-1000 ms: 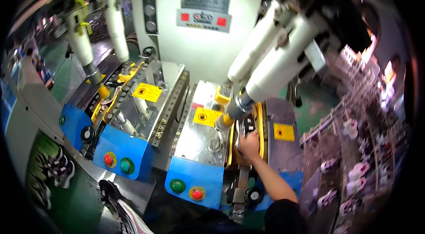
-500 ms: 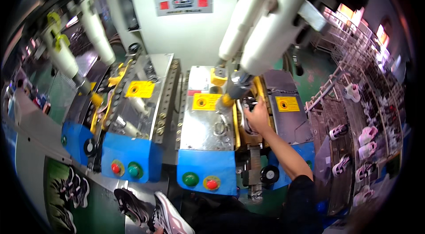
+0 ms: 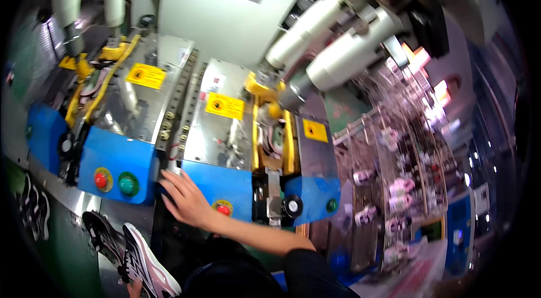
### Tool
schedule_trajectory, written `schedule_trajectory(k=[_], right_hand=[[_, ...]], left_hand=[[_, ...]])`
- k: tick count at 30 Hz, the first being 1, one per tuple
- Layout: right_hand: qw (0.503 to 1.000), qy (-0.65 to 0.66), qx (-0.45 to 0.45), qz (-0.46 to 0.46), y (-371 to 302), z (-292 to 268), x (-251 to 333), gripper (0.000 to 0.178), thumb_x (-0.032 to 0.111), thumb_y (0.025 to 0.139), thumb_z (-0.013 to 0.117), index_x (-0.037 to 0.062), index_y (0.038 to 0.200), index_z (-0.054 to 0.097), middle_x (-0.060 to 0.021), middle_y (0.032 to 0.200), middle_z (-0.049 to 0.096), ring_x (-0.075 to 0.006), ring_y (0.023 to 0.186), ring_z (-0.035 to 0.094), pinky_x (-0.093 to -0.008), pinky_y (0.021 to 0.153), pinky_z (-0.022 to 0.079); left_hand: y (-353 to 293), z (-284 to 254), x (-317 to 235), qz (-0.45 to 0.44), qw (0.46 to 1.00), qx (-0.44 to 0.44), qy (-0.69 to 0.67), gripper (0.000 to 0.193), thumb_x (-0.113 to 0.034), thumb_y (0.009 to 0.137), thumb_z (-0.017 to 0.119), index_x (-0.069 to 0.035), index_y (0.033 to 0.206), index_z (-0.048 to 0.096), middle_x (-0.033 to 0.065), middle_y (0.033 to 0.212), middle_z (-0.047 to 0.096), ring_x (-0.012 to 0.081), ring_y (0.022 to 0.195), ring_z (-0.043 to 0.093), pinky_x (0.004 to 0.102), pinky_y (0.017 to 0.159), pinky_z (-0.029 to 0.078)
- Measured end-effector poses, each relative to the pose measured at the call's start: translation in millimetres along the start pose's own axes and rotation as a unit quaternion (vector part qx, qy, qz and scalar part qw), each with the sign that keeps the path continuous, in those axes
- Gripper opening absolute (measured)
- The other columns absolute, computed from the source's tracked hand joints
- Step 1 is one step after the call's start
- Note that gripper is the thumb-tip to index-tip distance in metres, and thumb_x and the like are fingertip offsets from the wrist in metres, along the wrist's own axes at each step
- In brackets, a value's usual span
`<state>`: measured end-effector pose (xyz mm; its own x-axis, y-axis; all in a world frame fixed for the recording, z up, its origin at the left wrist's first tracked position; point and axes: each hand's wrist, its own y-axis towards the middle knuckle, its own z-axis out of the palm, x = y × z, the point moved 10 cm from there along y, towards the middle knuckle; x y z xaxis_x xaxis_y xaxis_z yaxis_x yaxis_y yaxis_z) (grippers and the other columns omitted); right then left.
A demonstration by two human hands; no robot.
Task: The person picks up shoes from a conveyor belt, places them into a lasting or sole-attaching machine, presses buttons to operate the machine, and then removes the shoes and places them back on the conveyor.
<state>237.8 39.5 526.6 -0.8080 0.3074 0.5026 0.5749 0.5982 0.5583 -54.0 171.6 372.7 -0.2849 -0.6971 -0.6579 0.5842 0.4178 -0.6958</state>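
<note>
My right hand [image 3: 187,201] reaches across, its fingers spread, over the left end of the right machine's blue front panel [image 3: 225,177]. Beside its wrist shows a red button [image 3: 223,208]; the panel's green button is hidden. In that machine, a shoe [image 3: 275,137] sits between yellow side pads, beneath a lowered arm with a yellow-tipped end [image 3: 275,109]. At the lower left edge, my left hand [image 3: 134,288] shows only in part, fingers against a white, pink and black sneaker [image 3: 147,264]. A darker sneaker [image 3: 104,236] lies alongside it.
Another machine stands left, with a shoe [image 3: 93,87] between yellow pads and red [image 3: 100,179] and green [image 3: 128,184] buttons. A rack [image 3: 372,185] holds several shoes at right. More dark shoes [image 3: 35,208] sit at lower left.
My right hand has left the shoe in the right machine and moved left to its blue panel. The view has swung right. My left hand stays by the sneakers.
</note>
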Motion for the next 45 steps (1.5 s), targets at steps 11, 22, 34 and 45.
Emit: schedule_trajectory(k=[11,22,34,45], right_hand=[[0.887,0.357,0.223,0.189,-129.3,117.4,101.3,0.016,0.006,0.083,0.06,0.0013,0.098,0.063,-0.0125,0.093,0.066,-0.0225,0.085,0.065,-0.0294,0.076,0.051],[0.88,0.212,0.267,0.332,-189.0,175.0,82.3,0.016,0.008,0.086,0.058,-0.002,0.098,0.061,-0.0113,0.088,0.068,-0.0156,0.08,0.066,-0.0262,0.073,0.051],[0.909,0.264,0.319,0.047,-11.5,390.6,354.2,0.022,0.006,0.081,0.06,0.0021,0.103,0.056,-0.0143,0.1,0.061,-0.0309,0.089,0.061,-0.0355,0.074,0.05],[0.744,-0.218,0.523,-0.354,69.3,779.5,428.0,0.027,0.021,0.065,0.069,0.0076,0.088,0.064,-0.0141,0.103,0.059,-0.0275,0.091,0.061,-0.0398,0.073,0.049]], left_hand=[[-131.9,-84.6,-49.4,0.227,0.93,-0.208,-0.2,0.042,-0.002,0.079,0.053,-0.001,0.12,0.046,0.0094,0.105,0.059,0.0218,0.092,0.061,0.0338,0.08,0.051],[44.7,-221.1,6.1,0.226,0.914,-0.303,0.147,0.091,-0.007,0.069,0.073,-0.006,0.141,0.016,0.0151,0.128,0.042,0.0259,0.113,0.046,0.0371,0.096,0.038],[50.2,-463.2,-53.4,0.264,0.811,-0.341,0.395,0.048,-0.012,0.086,0.057,0.004,0.128,0.041,0.0199,0.135,0.041,0.0352,0.122,0.041,0.0398,0.103,0.032],[29.3,-596.4,-68.3,0.285,0.658,-0.529,0.453,0.033,-0.01,0.091,0.05,0.002,0.121,0.047,0.0162,0.133,0.044,0.0357,0.122,0.04,0.0462,0.101,0.033]])
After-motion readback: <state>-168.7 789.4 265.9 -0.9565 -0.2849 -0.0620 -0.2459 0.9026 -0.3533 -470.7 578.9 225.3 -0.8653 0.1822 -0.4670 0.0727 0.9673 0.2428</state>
